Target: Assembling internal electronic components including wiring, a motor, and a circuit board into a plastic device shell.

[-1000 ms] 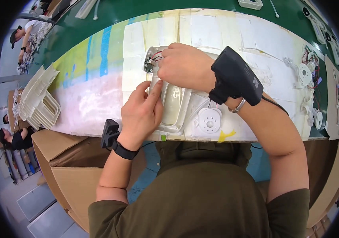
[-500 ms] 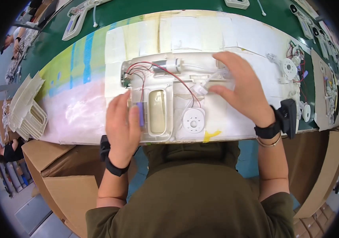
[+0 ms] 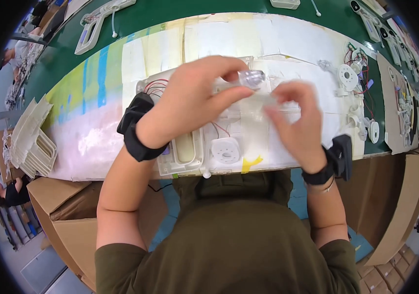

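Probably light, stiff and slick, clear plastic piece [image 3: 252, 78] may crack under hard squeeze; take hold lightly, by rounded sides. Your left hand [image 3: 202, 93] pinches it between thumb and fingers, above table [image 3: 89, 152]. Your right hand [image 3: 298, 122], blurred, hovers just to right: thumb and fingers apart, no held thing visible.

Clear fitting [image 3: 253, 79], probably plastic, sideways
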A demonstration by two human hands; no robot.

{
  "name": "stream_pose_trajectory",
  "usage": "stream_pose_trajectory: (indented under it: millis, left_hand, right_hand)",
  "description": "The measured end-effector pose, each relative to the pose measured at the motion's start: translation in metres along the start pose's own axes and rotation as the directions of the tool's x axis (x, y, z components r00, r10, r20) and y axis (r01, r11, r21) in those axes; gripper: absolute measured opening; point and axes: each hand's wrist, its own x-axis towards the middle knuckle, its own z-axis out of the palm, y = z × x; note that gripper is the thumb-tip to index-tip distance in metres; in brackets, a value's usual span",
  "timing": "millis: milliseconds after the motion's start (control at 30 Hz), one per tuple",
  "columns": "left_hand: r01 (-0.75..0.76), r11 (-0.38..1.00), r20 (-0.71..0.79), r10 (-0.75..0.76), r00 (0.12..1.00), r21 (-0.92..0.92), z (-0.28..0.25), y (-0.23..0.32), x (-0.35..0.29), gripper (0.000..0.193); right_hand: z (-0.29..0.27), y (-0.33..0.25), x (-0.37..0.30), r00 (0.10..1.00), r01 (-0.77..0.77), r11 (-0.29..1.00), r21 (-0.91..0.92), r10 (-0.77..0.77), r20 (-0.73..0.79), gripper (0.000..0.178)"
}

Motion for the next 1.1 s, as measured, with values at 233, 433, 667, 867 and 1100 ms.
stream_pose_trajectory:
  millis: [233,433,667,867,1100]
  left_hand:
    - [0.450,0.826,-0.017,-0.483,0.875,-0.338,-0.016,-0.003,0.005,0.017]
    - [0.425,0.698,-0.210,-0.630,0.748,-0.577,-0.028,-0.013,0.002,0.024]
    - [-0.164,0.047,-0.113,-0.901,0.419,-0.985,-0.069,-0.049,0.000,0.033]
    - [0.082,0.447,-0.232,-0.602,0.764,-0.891,-0.065,-0.041,-0.008,0.031]
    - [0.158,0.981,-0.146,-0.141,0.979,0.113,-0.027,-0.008,0.005,0.022]
  right_hand:
    - [0.029,-0.006,-0.038,0.782,0.493,0.867,-0.075,-0.404,0.474,0.054]
    - [0.025,-0.007,-0.029,0.792,0.527,0.850,0.003,-0.492,0.362,0.038]
    - [0.017,0.005,0.002,0.961,-0.272,0.945,0.179,0.260,0.091,0.021]
    - [0.010,0.007,0.036,0.979,-0.204,0.968,0.147,0.203,0.020,0.025]
    - [0.030,0.000,0.074,0.998,-0.062,0.995,0.078,0.063,-0.019,0.026]
